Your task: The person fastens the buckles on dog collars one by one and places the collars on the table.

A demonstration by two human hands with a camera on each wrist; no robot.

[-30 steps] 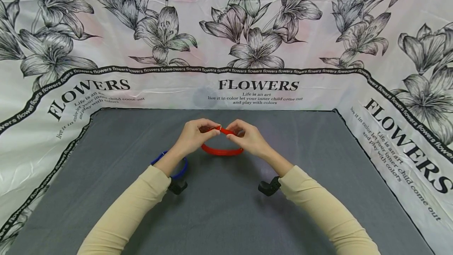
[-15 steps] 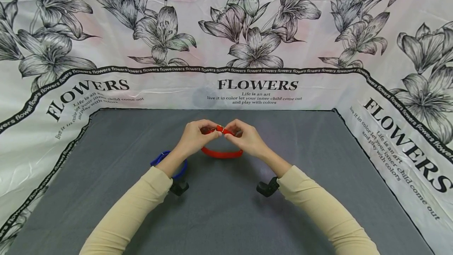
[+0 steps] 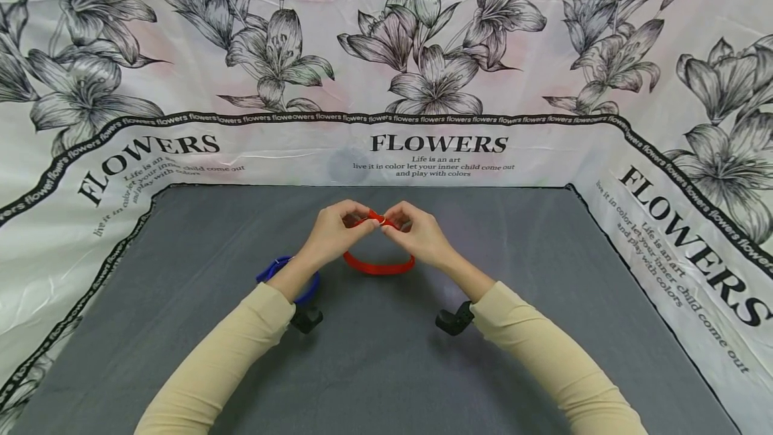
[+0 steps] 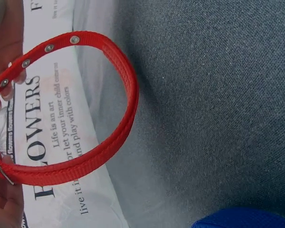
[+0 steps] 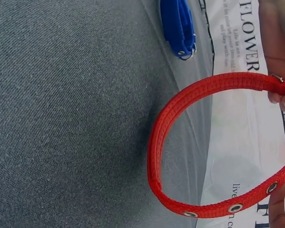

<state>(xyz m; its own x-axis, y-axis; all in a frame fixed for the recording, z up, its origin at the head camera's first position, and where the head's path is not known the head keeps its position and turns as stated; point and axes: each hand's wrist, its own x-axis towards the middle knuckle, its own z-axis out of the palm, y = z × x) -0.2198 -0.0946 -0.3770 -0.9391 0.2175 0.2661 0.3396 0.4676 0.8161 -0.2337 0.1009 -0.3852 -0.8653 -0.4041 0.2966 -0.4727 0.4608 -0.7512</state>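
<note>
A red pet collar [image 3: 379, 268] is held up in a loop off the table, with both hands at its far side. My left hand [image 3: 332, 232] pinches the end with the metal buckle [image 4: 2, 172]. The strap end with several metal eyelets [image 5: 235, 208] is pinched by my right hand [image 3: 423, 233]. Fingertips of the two hands nearly meet, and a short red piece with a shiny metal part shows between them. How far the strap sits in the buckle is hidden by the fingers.
A blue collar [image 5: 178, 28] lies on the grey tabletop [image 3: 386, 354], partly behind the left forearm in the head view. Behind the table hangs a white flower-printed cloth [image 3: 435, 133]. Black wrist cameras [image 3: 455, 319] sit under both wrists.
The metal part between the hands has shifted slightly right, and the fingertips have drawn closer together. The red loop and the blue collar stay nearly where they were.
</note>
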